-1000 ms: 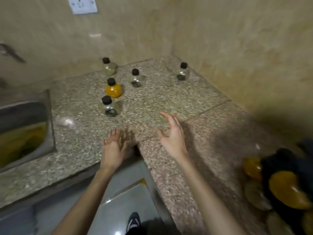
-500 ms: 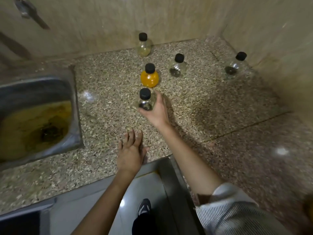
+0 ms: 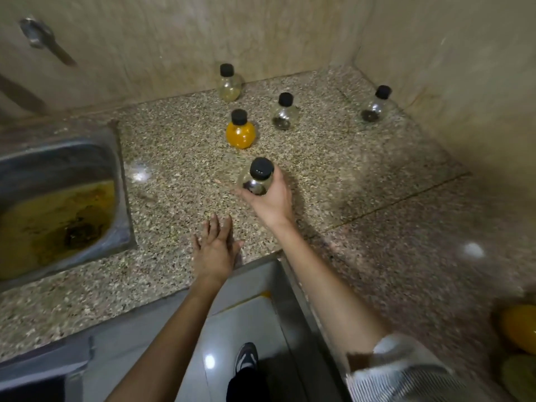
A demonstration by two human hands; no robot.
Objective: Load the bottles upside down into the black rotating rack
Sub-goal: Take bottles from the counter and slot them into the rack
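Head view shows us a speckled granite countertop (image 3: 179, 158) running into a tiled corner, and we read it from left to right. Far left of our fingers, a metal tap handle (image 3: 43, 39) sticks out of the wall above a steel sink (image 3: 121, 181) that holds murky yellow water. Our left hand (image 3: 216, 250) lies flat near the counter's front edge, palm down, fingers spread loosely and holding nothing.

Just beyond and to the right of those fingertips, our right hand (image 3: 269, 198) wraps around a small round clear bottle (image 3: 256, 179) with a black cap; the fingers curl under and behind its belly, the thumb lies on the near side, and the cap points up and slightly toward us. We cannot tell whether its base touches the granite.

Beyond the right hand's fingers stands an orange-filled bottle (image 3: 240, 132), upright, with a black cap. Further back, against the wall, stands a pale yellowish bottle (image 3: 229, 84). To the right of the orange one, and apart from it, stands a clear bottle with dark residue (image 3: 284, 113). Well to the right of all our fingers, close to the corner wall, another clear bottle (image 3: 374, 107) stands tilted in our wide view.

At the far right edge, beside our striped sleeve (image 3: 406, 372), blurred orange and greenish round shapes (image 3: 519, 329) appear; we cannot make out what they sit in.
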